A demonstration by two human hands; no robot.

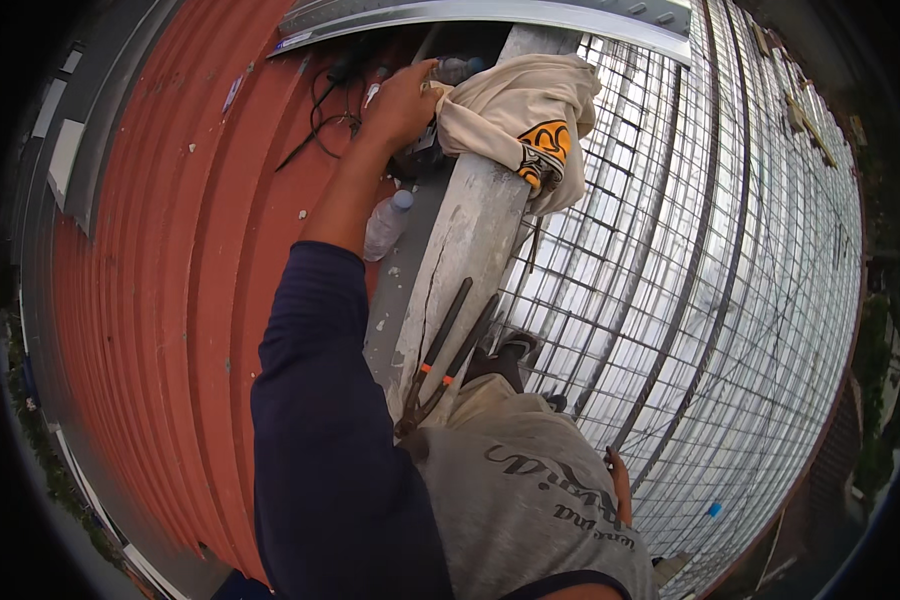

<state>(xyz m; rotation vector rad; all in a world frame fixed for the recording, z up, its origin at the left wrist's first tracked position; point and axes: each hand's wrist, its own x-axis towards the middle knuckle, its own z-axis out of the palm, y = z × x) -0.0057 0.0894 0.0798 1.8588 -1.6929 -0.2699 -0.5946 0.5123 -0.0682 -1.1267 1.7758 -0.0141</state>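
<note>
Cloth point(510, 105) drapes over a concrete ledge point(470, 235), its edge pinched by the left hand point(402, 106). Whether the right hand point(619, 482) grasps anything cannot be told.

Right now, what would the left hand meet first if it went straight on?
Probably the bottle just beyond the left hand; the cloth seems against its fingertips, though depth is unclear.

Cloth point(515, 105), 1 o'clock: matt, creased. Ledge point(470, 235), centre: rough, cracked, concrete-like. Roofing sheet point(180, 330), 9 o'clock: ribbed, matt, painted-looking metal. Wire mesh point(715, 250), 3 o'clock: metal. Bottle point(385, 230), 11 o'clock: clear, glossy plastic.
</note>
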